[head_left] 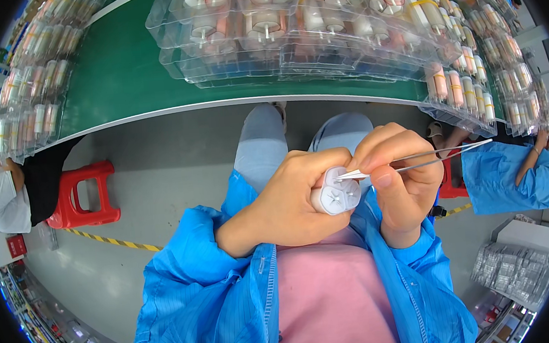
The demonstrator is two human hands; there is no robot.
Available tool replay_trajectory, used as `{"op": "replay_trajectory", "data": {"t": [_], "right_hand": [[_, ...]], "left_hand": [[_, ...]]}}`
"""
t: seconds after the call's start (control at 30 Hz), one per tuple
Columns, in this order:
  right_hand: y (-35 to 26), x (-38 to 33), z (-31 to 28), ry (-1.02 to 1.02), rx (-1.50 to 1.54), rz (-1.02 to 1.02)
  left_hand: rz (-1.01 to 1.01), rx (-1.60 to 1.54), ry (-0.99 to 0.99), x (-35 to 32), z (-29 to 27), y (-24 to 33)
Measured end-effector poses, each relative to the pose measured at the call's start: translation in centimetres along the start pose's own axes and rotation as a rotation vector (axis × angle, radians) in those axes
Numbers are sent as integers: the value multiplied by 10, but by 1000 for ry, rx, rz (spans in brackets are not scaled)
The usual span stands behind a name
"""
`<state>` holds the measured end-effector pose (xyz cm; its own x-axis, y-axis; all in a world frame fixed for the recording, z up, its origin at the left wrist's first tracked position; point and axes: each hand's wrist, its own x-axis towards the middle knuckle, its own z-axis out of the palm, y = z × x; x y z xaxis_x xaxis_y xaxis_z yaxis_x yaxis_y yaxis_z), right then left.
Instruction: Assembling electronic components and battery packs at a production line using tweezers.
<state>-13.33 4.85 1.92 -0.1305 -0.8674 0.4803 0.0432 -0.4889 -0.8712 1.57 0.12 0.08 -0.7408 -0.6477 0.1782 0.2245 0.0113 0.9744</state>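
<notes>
My left hand (277, 203) is wrapped round a short, thick bundle of white and pinkish cylinders (336, 199), held over my lap. The bundle's end faces up and shows rounded white sections with small pin-like centres. In my right hand (403, 168) a pair of slim metal tweezers (444, 154) is pinched between thumb and fingers. Its pointed tips reach the upper part of the bundle's end face, and its joined end sticks out to the right. Whether the tips grip anything cannot be made out. My left fingertips are partly hidden behind the bundle.
Ahead, a green-topped table (119, 80) carries stacked clear plastic trays (234, 65) of similar pink and white cylinders, some with yellow bands. Red stools (86, 196) and co-workers (513, 172) are on both sides. Yellow-black tape (112, 241) crosses the grey floor.
</notes>
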Motion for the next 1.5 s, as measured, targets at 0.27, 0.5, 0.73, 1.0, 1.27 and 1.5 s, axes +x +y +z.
{"op": "replay_trajectory", "data": {"t": [0.27, 0.5, 0.73, 1.0, 1.27, 1.5], "right_hand": [[1, -2, -2, 1, 16, -12], [0, -2, 0, 12, 36, -7], [-2, -1, 0, -9, -22, -18], [-6, 2, -2, -81, -143, -68], [-11, 5, -3, -120, -254, -79], [-17, 8, -1, -153, -398, -79]], "left_hand": [[1, 34, -23, 1, -1, 3], [-59, 41, -106, -2, -6, 5], [13, 40, -16, -2, 0, 3], [78, 176, 21, -2, 3, 6], [106, 256, 48, -2, 4, 5], [122, 517, 93, -3, 2, 0]]}}
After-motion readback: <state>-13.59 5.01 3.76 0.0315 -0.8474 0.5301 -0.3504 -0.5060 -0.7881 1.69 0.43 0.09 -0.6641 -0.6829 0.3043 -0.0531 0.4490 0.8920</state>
